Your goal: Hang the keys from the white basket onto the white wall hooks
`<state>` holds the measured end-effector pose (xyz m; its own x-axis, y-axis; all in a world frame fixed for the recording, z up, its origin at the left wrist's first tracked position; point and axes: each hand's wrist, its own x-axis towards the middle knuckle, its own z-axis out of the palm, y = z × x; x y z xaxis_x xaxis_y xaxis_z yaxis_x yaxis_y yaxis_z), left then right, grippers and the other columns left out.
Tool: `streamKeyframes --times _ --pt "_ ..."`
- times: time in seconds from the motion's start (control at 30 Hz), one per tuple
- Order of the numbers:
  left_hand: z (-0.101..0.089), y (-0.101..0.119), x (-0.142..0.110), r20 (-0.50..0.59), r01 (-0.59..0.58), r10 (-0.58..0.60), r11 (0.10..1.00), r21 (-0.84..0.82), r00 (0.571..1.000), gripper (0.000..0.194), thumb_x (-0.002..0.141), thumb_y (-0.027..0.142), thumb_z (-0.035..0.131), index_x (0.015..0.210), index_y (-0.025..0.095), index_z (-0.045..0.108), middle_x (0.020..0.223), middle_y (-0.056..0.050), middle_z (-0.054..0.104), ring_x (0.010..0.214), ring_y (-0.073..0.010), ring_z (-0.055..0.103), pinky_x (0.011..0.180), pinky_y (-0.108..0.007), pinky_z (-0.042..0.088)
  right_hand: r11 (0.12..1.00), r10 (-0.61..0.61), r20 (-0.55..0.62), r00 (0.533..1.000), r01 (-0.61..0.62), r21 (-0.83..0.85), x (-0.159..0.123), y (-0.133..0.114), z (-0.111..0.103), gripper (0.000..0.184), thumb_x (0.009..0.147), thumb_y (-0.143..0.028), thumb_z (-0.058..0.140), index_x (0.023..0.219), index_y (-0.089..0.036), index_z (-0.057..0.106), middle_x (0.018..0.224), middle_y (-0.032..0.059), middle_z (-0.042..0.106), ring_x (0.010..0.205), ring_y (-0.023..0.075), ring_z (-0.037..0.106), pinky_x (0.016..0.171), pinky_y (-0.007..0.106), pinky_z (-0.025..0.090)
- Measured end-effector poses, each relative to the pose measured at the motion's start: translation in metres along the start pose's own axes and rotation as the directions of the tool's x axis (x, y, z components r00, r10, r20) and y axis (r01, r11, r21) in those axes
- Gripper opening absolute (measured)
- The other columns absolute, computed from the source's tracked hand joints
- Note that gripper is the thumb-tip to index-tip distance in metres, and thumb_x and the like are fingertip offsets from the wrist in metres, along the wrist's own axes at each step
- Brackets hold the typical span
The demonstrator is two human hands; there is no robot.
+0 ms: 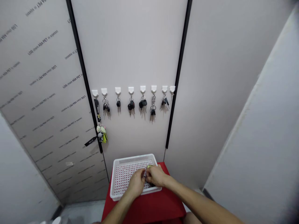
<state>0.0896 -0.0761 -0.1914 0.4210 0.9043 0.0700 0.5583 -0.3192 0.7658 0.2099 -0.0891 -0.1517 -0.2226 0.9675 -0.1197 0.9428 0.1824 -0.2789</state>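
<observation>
A white perforated basket (121,174) sits on a red stool top (151,208) below me. Both my hands are over the basket's right part. My left hand (136,182) and my right hand (156,175) are closed together on a small item with a yellow-green bit (149,166); the fingers hide most of it. On the wall above, a row of white hooks (130,90) carries several key bunches (131,105). The rightmost hook (172,89) is bare. The leftmost hook holds a black strap with a plush charm (102,133).
Grey wall panels with black vertical strips (177,74) stand behind the stool. The left panel bears printed film text. A slanted white wall (268,124) closes in on the right. Floor shows at the lower left.
</observation>
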Motion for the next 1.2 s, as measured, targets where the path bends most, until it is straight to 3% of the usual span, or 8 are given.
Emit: streamKeyframes --times 0.13,0.27,0.47,0.63,0.83,0.93,1.1,1.2 --pt "-0.003 0.005 -0.001 0.037 -0.055 0.058 0.995 -0.078 0.998 0.037 0.057 0.006 0.035 0.089 0.015 0.051 0.093 -0.003 0.055 0.088 -0.0131 0.046 0.08 -0.023 0.031 0.991 -0.061 -0.011 0.998 0.062 0.119 -0.003 0.008 -0.004 0.012 0.06 -0.021 0.041 0.061 -0.016 0.052 0.063 0.0004 0.054 0.059 0.01 0.044 0.054 0.02 0.029" --pt "-0.003 0.004 -0.001 0.104 -0.091 0.128 0.948 -0.305 0.986 0.042 0.057 0.004 0.035 0.094 0.017 0.049 0.098 -0.002 0.052 0.09 -0.0135 0.044 0.081 -0.025 0.03 0.962 -0.062 -0.004 0.998 0.061 0.265 -0.002 0.014 -0.006 0.013 0.063 -0.02 0.037 0.06 -0.014 0.048 0.051 -0.0025 0.043 0.048 0.006 0.035 0.044 0.016 0.025" --pt "0.002 0.001 -0.001 0.24 0.093 0.121 0.686 -0.722 0.963 0.035 0.057 0.007 0.046 0.09 0.014 0.047 0.087 -0.005 0.055 0.078 -0.0127 0.049 0.072 -0.026 0.036 0.868 -0.103 -0.037 0.994 0.107 0.485 -0.004 0.014 -0.01 0.011 0.066 -0.02 0.035 0.058 -0.014 0.041 0.049 -0.0047 0.034 0.045 0.0047 0.03 0.042 0.015 0.023" --pt "0.0 0.002 -0.001 0.226 0.135 0.075 0.61 -0.781 0.971 0.025 0.051 0.011 0.055 0.075 0.013 0.05 0.074 -0.002 0.054 0.072 -0.0116 0.048 0.068 -0.024 0.035 0.824 -0.149 -0.066 0.987 0.161 0.544 -0.006 0.012 -0.014 0.01 0.066 -0.018 0.035 0.059 -0.014 0.04 0.051 -0.0046 0.034 0.048 0.0048 0.03 0.044 0.015 0.025" --pt "0.003 -0.001 0.002 0.201 0.14 0.011 0.684 -0.716 0.98 0.013 0.053 0.019 0.053 0.063 0.012 0.049 0.058 0.002 0.049 0.057 -0.0079 0.044 0.057 -0.021 0.034 0.951 -0.056 -0.115 0.992 0.088 0.298 -0.009 0.001 -0.018 0.016 0.066 -0.023 0.037 0.058 -0.015 0.048 0.051 -0.0035 0.04 0.05 0.0063 0.033 0.048 0.017 0.026" --pt "-0.001 0.001 0.002 0.15 0.117 -0.021 0.734 -0.669 0.988 0.011 0.057 0.022 0.048 0.06 0.012 0.047 0.055 0.003 0.048 0.055 -0.0077 0.043 0.056 -0.021 0.034 0.952 -0.063 -0.157 0.986 0.107 0.286 -0.008 -0.004 -0.022 0.016 0.066 -0.021 0.037 0.06 -0.015 0.05 0.052 -0.0028 0.044 0.052 0.0066 0.035 0.05 0.017 0.027" --pt "-0.031 0.015 0.005 -0.025 -0.058 0.053 0.954 -0.296 0.998 0.012 0.062 0.02 0.04 0.057 0.013 0.048 0.053 0.003 0.046 0.055 -0.0085 0.041 0.053 -0.019 0.031 0.789 -0.105 -0.166 0.98 0.184 0.586 -0.005 -0.003 -0.027 0.018 0.068 -0.022 0.036 0.061 -0.012 0.05 0.053 -0.0021 0.045 0.051 0.0065 0.039 0.051 0.017 0.033" --pt "-0.056 0.031 0.009 -0.036 -0.179 0.18 0.983 0.037 0.983 0.014 0.063 0.018 0.039 0.058 0.014 0.051 0.057 0.002 0.047 0.057 -0.0087 0.042 0.053 -0.019 0.029 0.639 -0.08 -0.215 0.973 0.216 0.739 -0.005 -0.002 -0.033 0.019 0.068 -0.026 0.038 0.068 -0.012 0.05 0.059 -0.0007 0.049 0.056 0.0076 0.044 0.056 0.02 0.036"
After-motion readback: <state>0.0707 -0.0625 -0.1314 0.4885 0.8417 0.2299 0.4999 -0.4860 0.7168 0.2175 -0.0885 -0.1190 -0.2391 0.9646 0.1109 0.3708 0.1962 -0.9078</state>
